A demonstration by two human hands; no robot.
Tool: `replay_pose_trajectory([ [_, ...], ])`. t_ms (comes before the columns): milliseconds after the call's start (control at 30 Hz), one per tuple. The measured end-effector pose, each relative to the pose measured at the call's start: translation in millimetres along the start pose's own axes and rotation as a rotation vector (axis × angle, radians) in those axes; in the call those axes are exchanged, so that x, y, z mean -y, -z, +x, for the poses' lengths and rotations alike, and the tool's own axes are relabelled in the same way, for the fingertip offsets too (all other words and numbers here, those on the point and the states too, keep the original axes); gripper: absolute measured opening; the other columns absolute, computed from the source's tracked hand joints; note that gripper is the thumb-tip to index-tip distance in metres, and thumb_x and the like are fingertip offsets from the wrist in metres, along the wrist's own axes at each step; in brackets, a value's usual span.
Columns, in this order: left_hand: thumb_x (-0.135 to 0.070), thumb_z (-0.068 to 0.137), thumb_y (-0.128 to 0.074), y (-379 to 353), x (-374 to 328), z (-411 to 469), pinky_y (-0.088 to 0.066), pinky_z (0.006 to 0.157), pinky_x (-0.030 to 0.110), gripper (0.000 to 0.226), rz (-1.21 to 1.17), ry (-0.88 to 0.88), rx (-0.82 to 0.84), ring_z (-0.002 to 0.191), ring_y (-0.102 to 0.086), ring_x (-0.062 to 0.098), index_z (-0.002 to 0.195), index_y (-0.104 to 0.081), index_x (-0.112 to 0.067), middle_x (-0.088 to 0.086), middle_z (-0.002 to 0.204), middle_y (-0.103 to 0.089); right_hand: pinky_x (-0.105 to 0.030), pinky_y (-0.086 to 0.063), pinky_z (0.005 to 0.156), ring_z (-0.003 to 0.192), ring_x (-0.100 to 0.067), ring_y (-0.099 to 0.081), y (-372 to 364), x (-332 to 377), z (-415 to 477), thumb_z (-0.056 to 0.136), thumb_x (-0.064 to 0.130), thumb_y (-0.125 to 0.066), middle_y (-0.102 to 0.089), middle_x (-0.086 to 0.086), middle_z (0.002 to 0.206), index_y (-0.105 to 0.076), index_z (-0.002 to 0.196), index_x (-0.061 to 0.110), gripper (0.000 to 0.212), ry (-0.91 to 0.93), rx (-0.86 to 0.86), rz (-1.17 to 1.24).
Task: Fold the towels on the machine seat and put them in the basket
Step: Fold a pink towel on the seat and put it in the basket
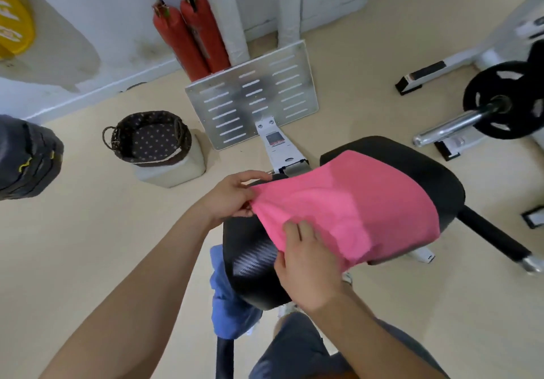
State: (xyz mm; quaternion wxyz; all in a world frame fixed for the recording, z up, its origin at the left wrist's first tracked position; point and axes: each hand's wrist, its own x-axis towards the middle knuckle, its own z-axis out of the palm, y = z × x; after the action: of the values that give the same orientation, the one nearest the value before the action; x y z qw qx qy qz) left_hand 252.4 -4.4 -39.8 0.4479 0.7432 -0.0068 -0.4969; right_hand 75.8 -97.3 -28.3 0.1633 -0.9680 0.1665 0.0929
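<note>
Beige gym floor surrounds the black seat [426, 178], where a pink towel [353, 210] lies draped, soft and light, best taken by corners; left hand [232, 196] pinches its edge, right hand [306, 263] grips its near hem, basket [147, 137] well apart.

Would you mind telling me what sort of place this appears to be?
Most likely a gym: a barbell with black weight plates, a padded machine seat and a slotted metal footplate.
</note>
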Motion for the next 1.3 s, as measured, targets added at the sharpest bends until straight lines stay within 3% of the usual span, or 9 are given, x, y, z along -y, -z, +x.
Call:
replay_pose_trajectory([
  [133, 0.002, 0.094, -0.049, 11, 3, 3, -0.056, 0.064, 0.02, 0.03, -0.151, -0.005, 0.095, 0.071, -0.051, 0.017, 0.099, -0.075, -0.012, 0.008, 0.09, -0.064, -0.03, -0.051, 0.06, 0.083, -0.025, -0.061, -16, 9, -18, 0.052, 0.039, -0.078, -0.057, -0.01, 0.097, -0.06, 0.107, 0.008, 0.065, -0.121, -0.012, 0.005],
  [267, 0.027, 0.078, -0.042, 13, 6, 7, -0.057, 0.078, 0.025, 0.047, -0.315, -0.029, 0.154, 0.094, -0.061, 0.019, 0.095, -0.074, -0.003, 0.014, 0.12, -0.066, -0.035, -0.049, 0.068, 0.095, -0.028, -0.054, -26, 17, -32, 0.058, 0.013, -0.06, -0.053, -0.01, 0.109, -0.055, 0.118, 0.009, 0.06, -0.223, -0.089, 0.044],
  [400, 0.031, 0.062, -0.046, 10, 12, 12, -0.05, 0.085, 0.03, 0.065, -0.082, -0.159, 0.08, 0.093, -0.059, 0.02, 0.088, -0.078, -0.019, 0.002, 0.105, -0.073, -0.037, -0.049, 0.065, 0.091, -0.028, -0.051, -37, 15, -33, 0.06, -0.004, -0.054, -0.052, -0.01, 0.109, -0.052, 0.12, 0.013, 0.063, -0.239, -0.158, 0.101],
  [633, 0.009, 0.082, -0.064, 5, 4, 11, -0.052, 0.088, 0.028, 0.027, 0.216, -0.328, 0.018, 0.087, -0.064, 0.014, 0.089, -0.074, -0.015, 0.007, 0.092, -0.073, -0.035, -0.051, 0.067, 0.077, -0.026, -0.055, -27, 0, -30, 0.063, 0.007, -0.036, -0.057, -0.004, 0.088, -0.058, 0.096, 0.012, 0.04, -0.288, -0.231, 0.306],
  [733, -0.003, 0.088, -0.063, 8, -3, 14, -0.049, 0.082, 0.026, 0.029, 0.317, -0.35, 0.081, 0.082, -0.061, 0.008, 0.082, -0.075, -0.028, -0.004, 0.086, -0.072, -0.03, -0.043, 0.062, 0.073, -0.027, -0.058, -8, -21, -24, 0.072, -0.001, -0.046, -0.062, -0.002, 0.083, -0.06, 0.09, 0.014, 0.027, -0.46, -0.161, 0.473],
  [867, -0.016, 0.085, -0.063, -4, -22, 21, -0.044, 0.088, 0.03, 0.01, 0.305, -0.337, 0.058, 0.092, -0.059, 0.014, 0.086, -0.072, -0.019, -0.001, 0.099, -0.064, -0.03, -0.043, 0.06, 0.065, -0.02, -0.057, 21, -57, -20, 0.086, 0.006, -0.048, -0.06, 0.003, 0.074, -0.054, 0.084, 0.019, 0.015, -0.477, -0.112, 0.538],
  [1000, 0.004, 0.09, -0.055, -39, -54, 25, -0.043, 0.082, 0.006, 0.016, 0.201, -0.371, 0.033, 0.092, -0.059, 0.002, 0.093, -0.069, -0.002, 0.004, 0.108, -0.064, -0.024, -0.041, 0.053, 0.066, -0.019, -0.059, 42, -90, -19, 0.095, 0.016, -0.042, -0.058, 0.005, 0.078, -0.051, 0.094, 0.019, 0.009, -0.421, -0.188, 0.532],
  [1133, 0.006, 0.093, -0.046, -66, -81, 36, -0.046, 0.078, 0.025, 0.023, 0.274, -0.43, 0.053, 0.076, -0.058, 0.02, 0.087, -0.066, -0.006, 0.013, 0.081, -0.063, -0.031, -0.052, 0.067, 0.073, -0.012, -0.064, 61, -123, -22, 0.095, 0.047, -0.045, -0.064, 0.01, 0.085, -0.051, 0.109, 0.026, 0.026, -0.27, -0.108, 0.634],
  [1300, 0.0, 0.098, -0.04, -93, -103, 60, -0.043, 0.069, 0.02, 0.033, 0.357, -0.442, -0.136, 0.071, -0.053, 0.012, 0.082, -0.06, -0.02, -0.001, 0.077, -0.06, -0.03, -0.05, 0.072, 0.074, -0.009, -0.061, 64, -179, -28, 0.092, 0.02, -0.06, -0.064, 0.01, 0.078, -0.063, 0.098, 0.02, 0.007, -0.316, -0.067, 0.733],
])
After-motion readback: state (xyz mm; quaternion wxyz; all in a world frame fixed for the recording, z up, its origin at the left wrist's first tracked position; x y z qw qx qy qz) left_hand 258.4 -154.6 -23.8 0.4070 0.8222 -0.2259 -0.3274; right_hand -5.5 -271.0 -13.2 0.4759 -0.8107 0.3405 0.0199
